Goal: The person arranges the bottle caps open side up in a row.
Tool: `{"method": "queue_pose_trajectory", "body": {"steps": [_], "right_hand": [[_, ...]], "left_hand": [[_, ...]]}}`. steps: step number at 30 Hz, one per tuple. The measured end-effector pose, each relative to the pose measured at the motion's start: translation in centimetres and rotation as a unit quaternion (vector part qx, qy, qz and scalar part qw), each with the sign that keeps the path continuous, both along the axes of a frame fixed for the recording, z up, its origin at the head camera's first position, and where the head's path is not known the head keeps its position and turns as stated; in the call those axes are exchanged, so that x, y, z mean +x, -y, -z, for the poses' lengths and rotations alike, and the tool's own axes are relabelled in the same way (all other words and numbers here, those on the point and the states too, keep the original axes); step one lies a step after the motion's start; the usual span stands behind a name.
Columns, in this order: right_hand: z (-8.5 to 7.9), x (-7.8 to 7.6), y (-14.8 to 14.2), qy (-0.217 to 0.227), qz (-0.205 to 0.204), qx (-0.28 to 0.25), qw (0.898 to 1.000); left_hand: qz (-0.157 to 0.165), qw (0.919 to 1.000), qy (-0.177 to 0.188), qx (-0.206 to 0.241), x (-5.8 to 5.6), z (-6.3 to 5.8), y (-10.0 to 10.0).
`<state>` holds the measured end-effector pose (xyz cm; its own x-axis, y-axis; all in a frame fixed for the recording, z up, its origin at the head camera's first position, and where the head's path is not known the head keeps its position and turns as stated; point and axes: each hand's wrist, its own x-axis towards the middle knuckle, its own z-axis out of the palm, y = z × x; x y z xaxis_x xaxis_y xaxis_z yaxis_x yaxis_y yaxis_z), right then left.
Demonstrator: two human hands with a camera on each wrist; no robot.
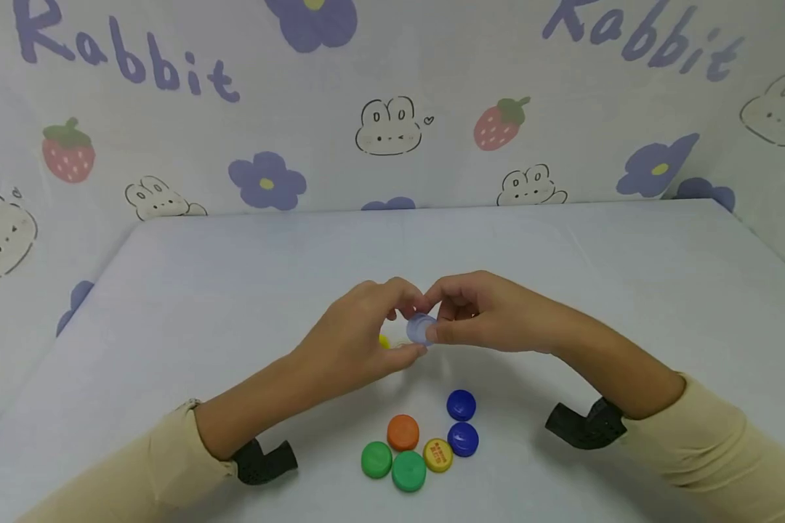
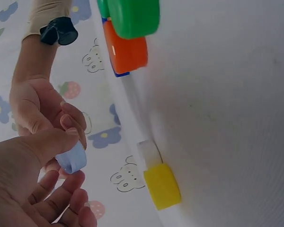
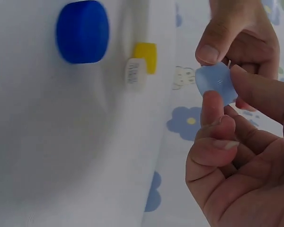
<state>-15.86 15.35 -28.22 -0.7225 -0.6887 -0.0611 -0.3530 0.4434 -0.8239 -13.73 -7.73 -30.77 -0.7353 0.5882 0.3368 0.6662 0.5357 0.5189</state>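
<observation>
A translucent pale-blue bottle cap (image 1: 419, 328) is up between both hands, over the table. My right hand (image 1: 497, 312) pinches it between thumb and index finger, as the right wrist view shows. From the other side, my left hand (image 1: 356, 327) holds the same cap (image 2: 75, 158), its thumb at one edge and a fingertip at the opposite edge. Beyond the left hand, a yellow cap (image 2: 162, 186) lies beside a whitish cap (image 2: 149, 153); in the head view the left hand mostly hides this pair.
Nearer the body on the white table (image 1: 235, 276) sit an orange cap (image 1: 403, 433), green caps (image 1: 376, 460), a yellow cap with red print (image 1: 438, 455) and blue caps (image 1: 461, 405). A rabbit-patterned cloth (image 1: 327, 109) stands behind. Black straps (image 1: 589, 425) are on both wrists.
</observation>
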Motion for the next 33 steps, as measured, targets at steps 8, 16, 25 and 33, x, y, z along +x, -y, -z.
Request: {"method": "queue_pose_trajectory", "body": {"steps": [8, 16, 25, 33], "right_hand": [[1.4, -0.1, 0.0, -0.062, 0.0, 0.074, 0.995], [2.4, 0.3, 0.2, -0.102, 0.025, 0.121, 0.987], [3.0, -0.1, 0.4, -0.099, 0.007, 0.125, 0.987], [3.4, -0.5, 0.7, -0.113, -0.009, 0.133, 0.985]], "left_hand": [[0.011, 0.9964, 0.026, -0.079, -0.6, 0.4, -1.0], [0.015, 0.9915, 0.043, -0.122, -0.9, 1.0, -2.0], [0.007, 0.9867, 0.034, -0.159, -1.0, 1.1, -2.4], [0.012, 0.9885, 0.028, -0.148, -1.1, 1.5, -2.1]]}}
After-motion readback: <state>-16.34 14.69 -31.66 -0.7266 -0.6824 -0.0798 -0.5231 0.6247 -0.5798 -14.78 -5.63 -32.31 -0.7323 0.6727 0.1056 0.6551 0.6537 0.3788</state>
